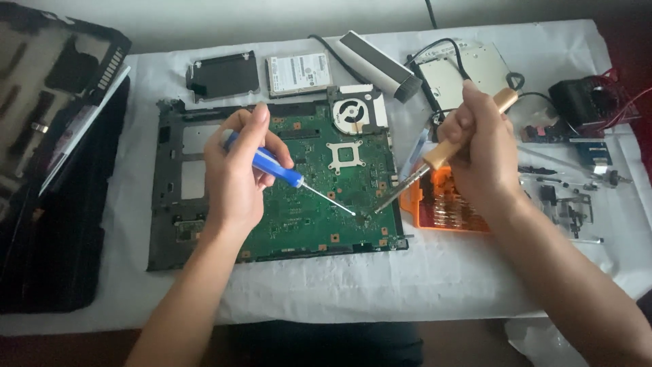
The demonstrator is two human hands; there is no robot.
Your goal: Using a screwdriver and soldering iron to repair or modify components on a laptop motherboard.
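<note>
left hand (234, 173): pinching blue screwdriver (275, 168), tip down on circuit board (305, 204)
right hand (482, 153): wrapped round wooden-handled soldering iron (441, 153), tip beside screwdriver tip
tip: keep both tips steady, wrists braced, touch one spot only
board: flat on tabletop (407, 272), orange bit case (441, 207) just right

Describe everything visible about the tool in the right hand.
The soldering iron has a light wooden handle and a thin grey metal shaft. The right hand grips the handle in a fist, with its butt end poking out above. It slants down to the left, its tip on the green circuit board, almost meeting the tip of the blue screwdriver held in the left hand.
</note>
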